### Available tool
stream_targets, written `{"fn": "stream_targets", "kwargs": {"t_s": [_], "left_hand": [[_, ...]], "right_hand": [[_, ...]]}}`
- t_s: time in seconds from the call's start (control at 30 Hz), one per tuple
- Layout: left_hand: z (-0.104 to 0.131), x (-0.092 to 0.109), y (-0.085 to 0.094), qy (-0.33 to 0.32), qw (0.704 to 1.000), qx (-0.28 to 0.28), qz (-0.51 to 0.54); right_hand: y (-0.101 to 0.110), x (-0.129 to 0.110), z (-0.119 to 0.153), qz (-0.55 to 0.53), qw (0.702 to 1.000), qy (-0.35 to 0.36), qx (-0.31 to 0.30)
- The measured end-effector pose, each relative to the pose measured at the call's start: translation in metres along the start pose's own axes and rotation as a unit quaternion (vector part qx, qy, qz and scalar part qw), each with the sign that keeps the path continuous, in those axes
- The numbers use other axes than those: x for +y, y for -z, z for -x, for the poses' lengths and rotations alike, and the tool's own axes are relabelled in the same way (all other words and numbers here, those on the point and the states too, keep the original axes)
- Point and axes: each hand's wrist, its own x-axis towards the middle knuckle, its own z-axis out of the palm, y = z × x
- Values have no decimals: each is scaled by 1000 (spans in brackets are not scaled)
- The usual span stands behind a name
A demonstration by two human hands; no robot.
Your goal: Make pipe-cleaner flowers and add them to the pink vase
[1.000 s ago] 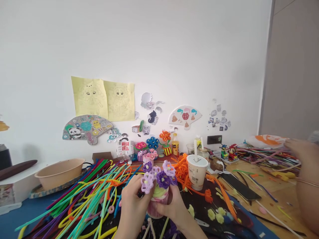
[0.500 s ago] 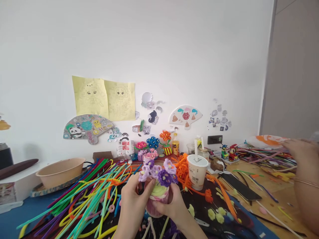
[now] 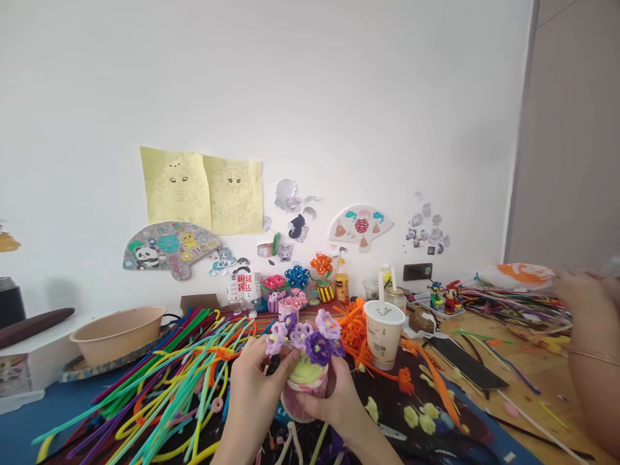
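A small pink-and-white striped flower pot point(image 3: 306, 403) with a light-green top is in front of me, made of fuzzy pipe cleaners. Lilac and dark purple pipe-cleaner flowers point(image 3: 318, 349) rise from it. My right hand point(image 3: 341, 395) wraps round the pot's right side, thumb across its front. At the upper left rim, my left hand point(image 3: 256, 382) has thumb and forefinger pinched together just beneath the left lilac flower point(image 3: 276, 337); the stem between them is mostly hidden.
Many coloured pipe cleaners point(image 3: 194, 374) spread to the left beside a beige basin point(image 3: 119, 336). A paper cup with a straw point(image 3: 383, 336) stands right of the pot, near orange pipe-cleaner pieces point(image 3: 356, 332). Finished flower pots line the wall. Another person's arm point(image 3: 593, 349) reaches in at far right.
My left hand has shifted slightly left and up off the pot's side, and its fingertips now pinch under the left lilac flower. My right hand keeps its hold.
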Motion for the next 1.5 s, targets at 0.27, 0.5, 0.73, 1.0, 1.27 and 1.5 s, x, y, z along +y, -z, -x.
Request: {"fn": "stream_targets", "kwargs": {"t_s": [0.27, 0.5, 0.73, 1.0, 1.27, 1.5], "left_hand": [[-2, 2, 2, 1, 999, -3, 38], [-3, -1, 0, 7, 1000, -14, 23], [-13, -6, 16, 11, 995, -71, -68], [11, 12, 13, -115, 954, 115, -251], [19, 10, -12, -244, 918, 95, -297], [24, 8, -17, -195, 930, 149, -273]], "right_hand": [[-10, -7, -2, -42, 998, 26, -49], [-14, -12, -4, -12, 998, 21, -50], [-9, -18, -4, 106, 994, 16, 10], [-12, -8, -10, 116, 990, 41, 67], [-13, -16, -7, 146, 987, 44, 44], [-14, -18, -5, 82, 995, 47, 29]]}}
